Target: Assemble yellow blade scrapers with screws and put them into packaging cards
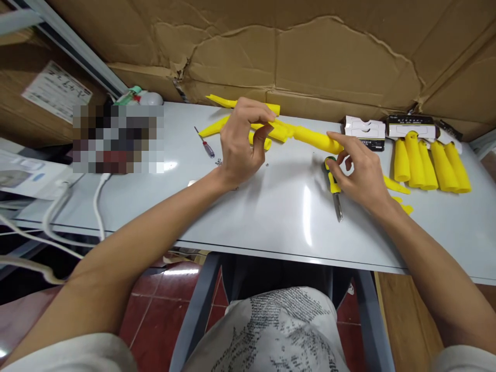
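A white printed shirt (279, 330) fills the lower middle, and beyond it both bare arms reach out over the pale table (271, 212). Between the two hands a yellow piece (315, 138) spans the gap above the tabletop. The left hand (244, 147), its forearm slanting up from the lower left, arches at the knuckles and pinches the piece's left end between thumb and fingertips. The right hand (360, 168) comes up from the lower right with fingers bent; the index fingertip lies on the piece's right end, but whether the other fingers grasp it cannot be told. The long axis runs left to right, roughly along the table's front edge, dipping a little rightward; the thicker, smoother part points at the right hand. Under the right thumb is a green-and-yellow screwdriver (332, 178), tip toward the wearer; whether the thumb touches it is unclear. Near the left hand lie a small screwdriver (208, 149) and, behind, a slender yellow part (221, 101). Farther right, yellow sleeves (416, 163) sit against printed packages (366, 134), before a cardboard sheet (310, 62)
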Available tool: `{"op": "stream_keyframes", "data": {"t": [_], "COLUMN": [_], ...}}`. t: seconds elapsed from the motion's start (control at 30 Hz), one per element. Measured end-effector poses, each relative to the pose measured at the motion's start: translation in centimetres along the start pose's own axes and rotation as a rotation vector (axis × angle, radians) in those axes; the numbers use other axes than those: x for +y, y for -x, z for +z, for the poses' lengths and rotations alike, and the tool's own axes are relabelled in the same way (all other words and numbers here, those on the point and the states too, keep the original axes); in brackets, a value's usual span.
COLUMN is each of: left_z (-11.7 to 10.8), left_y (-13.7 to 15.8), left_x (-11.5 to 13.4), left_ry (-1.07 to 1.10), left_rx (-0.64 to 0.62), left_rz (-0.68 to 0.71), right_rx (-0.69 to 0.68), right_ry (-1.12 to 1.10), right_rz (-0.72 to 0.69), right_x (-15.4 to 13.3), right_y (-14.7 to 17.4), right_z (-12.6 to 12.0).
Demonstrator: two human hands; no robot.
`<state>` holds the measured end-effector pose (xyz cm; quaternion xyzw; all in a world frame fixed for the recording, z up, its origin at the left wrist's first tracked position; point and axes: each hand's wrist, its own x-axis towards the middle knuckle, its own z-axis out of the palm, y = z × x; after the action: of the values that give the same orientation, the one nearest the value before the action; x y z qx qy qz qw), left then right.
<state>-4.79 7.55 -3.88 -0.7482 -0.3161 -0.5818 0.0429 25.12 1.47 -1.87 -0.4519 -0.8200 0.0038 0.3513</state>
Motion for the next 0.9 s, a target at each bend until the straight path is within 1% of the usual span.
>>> {"op": "stream_keyframes", "data": {"t": [0.07, 0.13, 0.2, 0.3, 0.37, 0.4, 0.43, 0.5, 0.53, 0.57, 0.6, 0.67, 0.73, 0.8, 0.9], "left_z": [0.0, -0.2, -0.3, -0.7, -1.3, -1.7, -2.3, -3.7, -4.5, -5.3, -6.0, -7.3, -8.0, -8.3, -8.2], "left_y": [0.0, -0.1, -0.3, -1.0, -1.8, -2.4, -3.0, -4.4, -5.1, -5.7, -6.3, -7.2, -7.7, -7.8, -7.4], "left_x": [0.4, 0.8, 1.0, 0.8, 0.4, 0.2, -0.1, -0.4, -0.5, -0.6, -0.7, -0.7, -0.6, -0.4, -0.1], "left_ry": [0.012, 0.008, 0.019, 0.03, -0.005, -0.024, -0.035, -0.027, -0.017, -0.012, -0.009, -0.009, -0.064, -0.175, -0.293], "left_rx": [-0.001, -0.033, -0.055, -0.124, -0.216, -0.279, -0.369, -0.628, -0.786, -0.949, -1.074, -1.298, -1.445, -1.548, -1.667], "left_rz": [-0.093, -0.209, -0.295, -0.361, -0.371, -0.369, -0.365, -0.361, -0.357, -0.356, -0.361, -0.385, -0.427, -0.474, -0.487], "right_rx": [0.04, 0.064, 0.071, 0.137, 0.234, 0.281, 0.322, 0.387, 0.4, 0.411, 0.421, 0.377, 0.268, 0.13, 0.022], "right_ry": [0.012, 0.031, 0.059, 0.047, 0.042, 0.06, 0.094, 0.175, 0.204, 0.22, 0.219, 0.193, 0.183, 0.211, 0.237], "right_rz": [0.013, 0.028, 0.027, -0.033, -0.078, -0.087, -0.087, -0.096, -0.111, -0.137, -0.175, -0.225, -0.228, -0.258, -0.443], "right_x": [-0.1, -0.2, -0.5, -1.1, -1.4, -1.5, -1.5, -1.4, -1.4, -1.3, -1.3, -1.3, -1.4, -1.6, -2.2], "right_y": [-0.1, -0.1, -0.1, -0.1, -0.1, 0.0, 0.0, 0.0, 0.0, 0.1, 0.1, 0.4, 0.8, 1.3, 1.7], "right_z": [-0.1, -0.3, -0.6, -1.2, -1.6, -1.9, -2.0, -2.2, -2.3, -2.2, -2.1, -1.7, -1.3, -0.8, -0.3]}}
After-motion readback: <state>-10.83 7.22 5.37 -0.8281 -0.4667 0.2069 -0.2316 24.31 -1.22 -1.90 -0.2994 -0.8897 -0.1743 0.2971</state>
